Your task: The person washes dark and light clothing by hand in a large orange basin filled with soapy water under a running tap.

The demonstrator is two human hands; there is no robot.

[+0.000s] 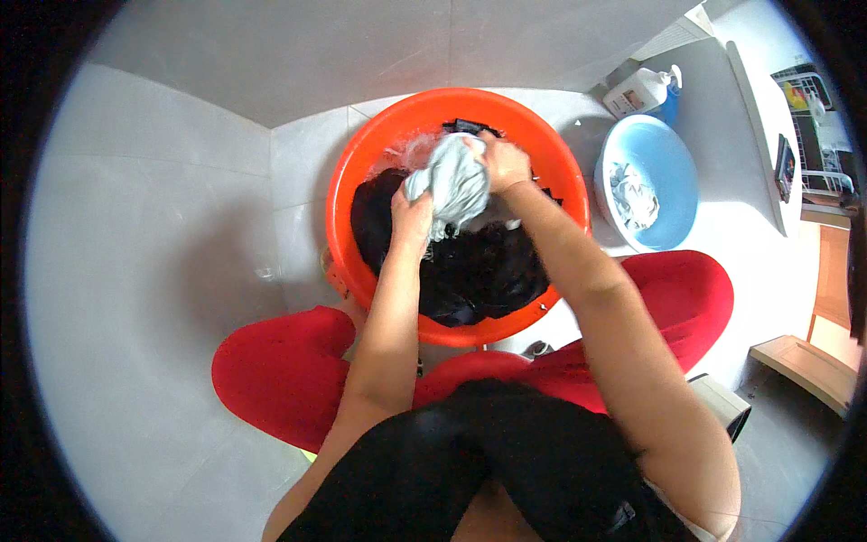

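A large orange basin (339,203) stands in front of me, filled with soaked dark clothes (483,271) and some sudsy water. Over it I hold up a bunched, wet, pale grey cloth (456,185). My left hand (413,217) grips its lower left side, fingers partly hidden by the fabric. At its upper right my right hand (506,165) is closed on the same cloth. Folds of the cloth hang down between the hands toward the dark clothes.
Right of the orange basin is a light blue basin (677,203) with a pale wet cloth (635,199) inside. A white pump bottle (638,92) stands behind it. Grey tiled walls (361,50) close in at the back and left. A phone (785,167) lies on a white ledge at right.
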